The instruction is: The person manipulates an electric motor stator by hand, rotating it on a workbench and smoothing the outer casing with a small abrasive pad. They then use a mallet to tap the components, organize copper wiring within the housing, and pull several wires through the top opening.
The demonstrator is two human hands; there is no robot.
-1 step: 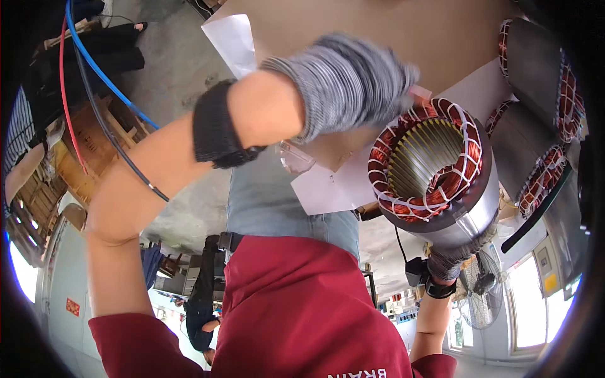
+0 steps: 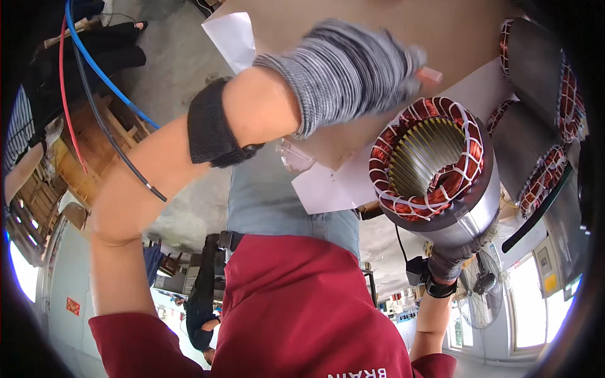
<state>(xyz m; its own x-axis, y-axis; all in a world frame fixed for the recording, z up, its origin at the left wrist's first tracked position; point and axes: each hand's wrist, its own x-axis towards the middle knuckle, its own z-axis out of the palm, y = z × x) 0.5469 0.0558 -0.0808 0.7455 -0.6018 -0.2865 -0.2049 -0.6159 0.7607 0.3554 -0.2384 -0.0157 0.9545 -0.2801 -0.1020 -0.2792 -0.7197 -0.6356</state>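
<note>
Copper windings point(image 2: 409, 206) are found laced at the visible end of the stator point(image 2: 472, 222), beside white paper point(image 2: 324, 192) on the desk point(image 2: 460, 31), remaining work being indeterminable, while a pink block point(image 2: 430, 75) is gripped by the fingers of the left hand point(image 2: 377, 70) and the closure of the right hand point(image 2: 457, 254), set against the casing, cannot be confirmed.

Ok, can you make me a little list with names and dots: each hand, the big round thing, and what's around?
Left hand: gloved, motion-blurred, holding a small pinkish thing
Right hand: gloved, touching the metal cylinder's far end; fingers partly hidden
Metal cylinder: hollow, with a copper-coloured wire ring, laced in white, facing the camera
Right side: more grey cylinders with wire ends
Also around: white sheet, fan
</note>
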